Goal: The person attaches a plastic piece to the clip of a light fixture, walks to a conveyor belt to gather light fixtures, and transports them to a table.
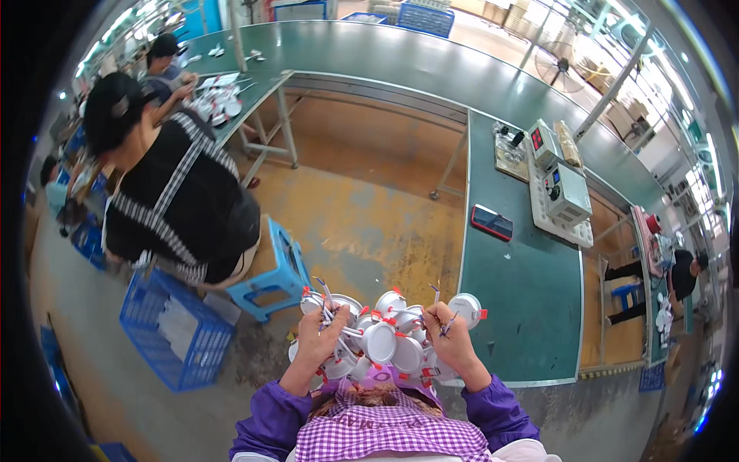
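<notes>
Both my hands are raised in front of my apron with a cluster of white round lamps [379, 343] hanging between and below them. The lamps look like small downlights with orange-red clips and white cables. My left hand [312, 343] is closed around several cables, whose bare, thin wire ends stick up past the fingers. On the other side my right hand [454, 340] grips another bunch of cables, with wire ends poking out, and one lamp [466, 309] sits just beyond its knuckles. Overlapping lamps hide where most of the cables run.
A green workbench [523, 308] to my right bears a phone [492, 222] and metal-cased instruments [567, 195]. At left, a person in black [181, 185] sits on a blue stool [269, 269] beside a blue crate [173, 339]. A long green table [369, 54] crosses the far side.
</notes>
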### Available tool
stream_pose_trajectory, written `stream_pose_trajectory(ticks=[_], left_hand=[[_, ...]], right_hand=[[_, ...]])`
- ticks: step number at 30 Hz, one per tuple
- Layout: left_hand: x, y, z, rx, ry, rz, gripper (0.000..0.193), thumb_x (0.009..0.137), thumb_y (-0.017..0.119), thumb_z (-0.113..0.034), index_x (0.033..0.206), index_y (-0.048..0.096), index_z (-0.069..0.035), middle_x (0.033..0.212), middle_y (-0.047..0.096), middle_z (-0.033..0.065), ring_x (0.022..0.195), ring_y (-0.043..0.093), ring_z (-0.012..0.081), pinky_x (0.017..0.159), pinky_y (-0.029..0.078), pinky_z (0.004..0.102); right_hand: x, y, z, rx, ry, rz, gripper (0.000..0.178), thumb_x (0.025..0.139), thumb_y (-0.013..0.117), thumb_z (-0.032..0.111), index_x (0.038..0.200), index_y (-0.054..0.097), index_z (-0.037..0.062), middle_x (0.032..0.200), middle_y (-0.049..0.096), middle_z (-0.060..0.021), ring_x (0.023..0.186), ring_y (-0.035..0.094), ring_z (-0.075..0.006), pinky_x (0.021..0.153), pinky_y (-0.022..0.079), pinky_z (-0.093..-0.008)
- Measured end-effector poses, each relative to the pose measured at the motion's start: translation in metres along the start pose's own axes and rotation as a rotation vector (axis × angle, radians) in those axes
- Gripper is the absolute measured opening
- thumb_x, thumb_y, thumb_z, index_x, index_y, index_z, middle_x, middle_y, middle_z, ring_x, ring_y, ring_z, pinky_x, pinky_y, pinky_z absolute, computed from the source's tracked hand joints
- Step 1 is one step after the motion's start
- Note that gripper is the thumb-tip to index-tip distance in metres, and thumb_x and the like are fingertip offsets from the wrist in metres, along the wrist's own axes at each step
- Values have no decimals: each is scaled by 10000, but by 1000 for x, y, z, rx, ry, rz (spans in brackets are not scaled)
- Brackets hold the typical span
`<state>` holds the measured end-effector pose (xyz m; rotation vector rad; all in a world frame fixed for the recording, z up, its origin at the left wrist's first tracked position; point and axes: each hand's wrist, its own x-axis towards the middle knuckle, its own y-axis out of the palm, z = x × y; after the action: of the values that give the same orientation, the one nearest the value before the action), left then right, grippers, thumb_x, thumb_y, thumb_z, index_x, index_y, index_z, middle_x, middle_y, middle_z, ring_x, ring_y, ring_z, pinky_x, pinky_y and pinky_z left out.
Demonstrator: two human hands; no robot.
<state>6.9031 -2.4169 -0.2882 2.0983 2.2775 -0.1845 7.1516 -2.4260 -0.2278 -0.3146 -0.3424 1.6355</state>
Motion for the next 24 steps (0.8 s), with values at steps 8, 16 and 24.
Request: stream_pose_trajectory(ticks=[8, 16, 24], left_hand=[[191, 33, -5, 79, -66, 75, 201, 876, 646, -203, 805, 641, -15, 668, 624, -5, 652, 550, 44, 582, 439, 253], [374, 49, -73, 299, 98, -46, 301, 865, 623, -333, 896, 655, -36, 761, 658, 145, 715, 647, 277, 646, 470, 366], [551, -4, -95, 275, 117, -202, 372, 876, 601, -379, 927, 639, -12, 728, 635, 170, 709, 644, 306, 650, 468, 394]], right_hand=[[171, -15, -46, 5, 21, -140, 72, 900, 564, 81, 864, 548, 21, 652, 566, -97, 592, 542, -150, 540, 428, -311], [364, -47, -37, 71, 50, -34, 102, 907, 568, 64, 825, 544, 8, 637, 545, -28, 559, 479, -73, 487, 377, -256], [574, -12, -23, 143, -23, 61, 170, 941, 540, 90, 788, 501, 27, 618, 488, 20, 525, 439, -43, 465, 341, -218]])
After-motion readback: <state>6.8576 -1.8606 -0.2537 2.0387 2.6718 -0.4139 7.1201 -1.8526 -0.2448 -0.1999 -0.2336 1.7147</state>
